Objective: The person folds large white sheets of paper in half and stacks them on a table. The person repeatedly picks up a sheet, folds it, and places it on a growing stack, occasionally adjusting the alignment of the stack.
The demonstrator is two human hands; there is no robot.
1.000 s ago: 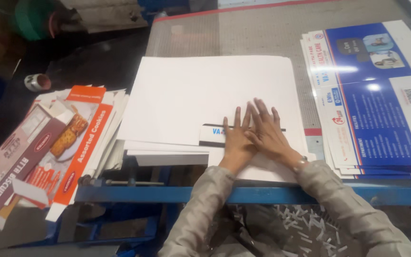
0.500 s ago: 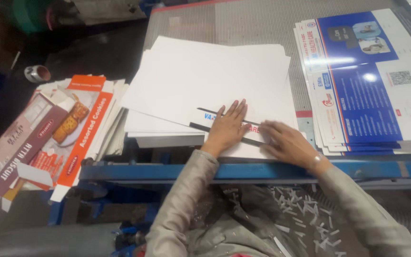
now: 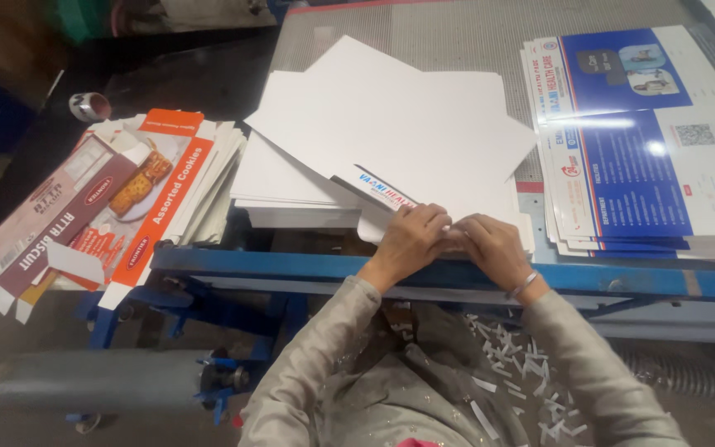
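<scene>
Now both hands' grip, left hand (image 3: pixel 408 240) and right hand (image 3: pixel 490 244), pinched on the white sheet's (image 3: pixel 391 124) near edge.

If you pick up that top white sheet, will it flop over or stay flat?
Probably bends a little: the top sheet is wide and thin, yet lies flat like card. Likely light, as the left hand and right hand work its near edge with fingertips. It may slide easily; it sits skewed on the stack.
</scene>
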